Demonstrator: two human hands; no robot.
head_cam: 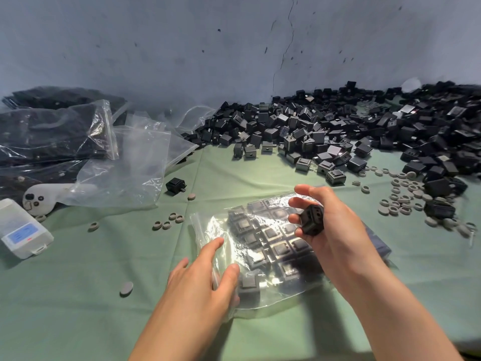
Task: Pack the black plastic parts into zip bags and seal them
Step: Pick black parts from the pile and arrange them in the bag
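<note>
- Head view: we look down on a green cloth-covered tabletop (78, 295), with a cracked grey-blue wall (182, 48) behind it.
- Our right hand (335, 230) hovers above the bag, fingers curled round one small black cube-shaped plastic part (311, 221), which it holds clear of the film.
- Our left hand (205, 277) rests on the near-left edge of a clear plastic zip bag (263, 246). The fingers are stretched out and the thumb lies on the film; we see it gripping nothing.
- The zip bag lies flat on the tabletop between our two hands and holds rows of black parts packed side by side. Its zip strip runs along the left edge, and we cannot tell whether it is sealed.
- A large loose pile of black plastic parts (364, 131) spreads across the far right of the tabletop, up against the wall.
- Small grey rubber rings (406, 199) lie scattered at the pile's near edge, with a few more left of the zip bag.
- One lone black part (176, 186) sits apart, just beside crumpled empty clear bags (135, 162).
- Filled clear bags of dark parts (52, 136) are stacked at the far left.
- A white plastic box with a blue label (23, 230) and a grey rounded device (39, 199) lie near each other at the left edge.
</note>
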